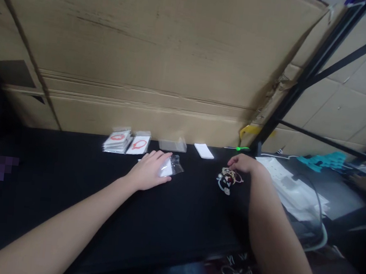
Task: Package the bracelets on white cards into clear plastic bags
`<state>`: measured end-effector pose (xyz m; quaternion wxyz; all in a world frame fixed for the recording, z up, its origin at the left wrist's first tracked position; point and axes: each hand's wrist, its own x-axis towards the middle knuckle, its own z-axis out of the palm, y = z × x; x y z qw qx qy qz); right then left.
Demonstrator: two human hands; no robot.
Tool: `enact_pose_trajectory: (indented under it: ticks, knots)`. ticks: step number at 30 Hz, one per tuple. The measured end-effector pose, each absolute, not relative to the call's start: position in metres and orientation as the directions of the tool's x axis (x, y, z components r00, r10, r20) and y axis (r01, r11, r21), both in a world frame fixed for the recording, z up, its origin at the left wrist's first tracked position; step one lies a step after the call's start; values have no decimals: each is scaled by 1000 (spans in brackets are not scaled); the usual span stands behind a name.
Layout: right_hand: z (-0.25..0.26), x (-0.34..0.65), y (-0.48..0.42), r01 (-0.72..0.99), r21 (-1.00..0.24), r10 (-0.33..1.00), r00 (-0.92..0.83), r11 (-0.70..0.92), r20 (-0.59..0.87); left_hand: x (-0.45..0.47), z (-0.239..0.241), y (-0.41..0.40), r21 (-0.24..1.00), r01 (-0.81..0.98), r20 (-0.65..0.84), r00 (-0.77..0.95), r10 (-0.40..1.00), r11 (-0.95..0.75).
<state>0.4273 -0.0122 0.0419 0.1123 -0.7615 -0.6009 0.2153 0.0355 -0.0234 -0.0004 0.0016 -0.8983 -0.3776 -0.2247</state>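
Note:
My left hand (148, 171) is closed round a clear plastic bag (176, 166) with a white card inside, low over the black table. Its thumb and fingers lie along opposite sides of the bag. At the right, my right hand (244, 163) is bent down at the far edge of a small tangled pile of hair ties (227, 178), some with dark and pale charms. Its fingertips are drawn together, and whatever they pinch is too small or hidden to make out.
Stacked bagged cards (117, 141) with red loops stand at the back left, beside another bagged card (138, 144). Behind are clear bags (173, 144) and white cards (204, 151). Papers (290, 189) and a black metal frame (292, 96) are at the right; cardboard (152, 55) walls the back.

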Motion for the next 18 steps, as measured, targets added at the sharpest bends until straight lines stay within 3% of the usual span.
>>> enact_pose_trajectory:
  ticks: [5, 12, 14, 18]
  knots:
    - [26, 436, -9, 822, -489, 938, 145, -291, -316, 35, -2, -22, 175, 679, 393, 616, 683, -713]
    - [72, 430, -31, 896, -442, 999, 20, -37, -44, 35, -2, -23, 181, 681, 387, 614, 688, -710]
    - [81, 413, -39, 868, -496, 1000, -19, 16, -1, 36, -2, -23, 177, 681, 388, 615, 686, -710]
    - [69, 357, -37, 741, -662, 980, -195, 114, -49, 37, -2, -23, 172, 680, 383, 620, 685, -712]
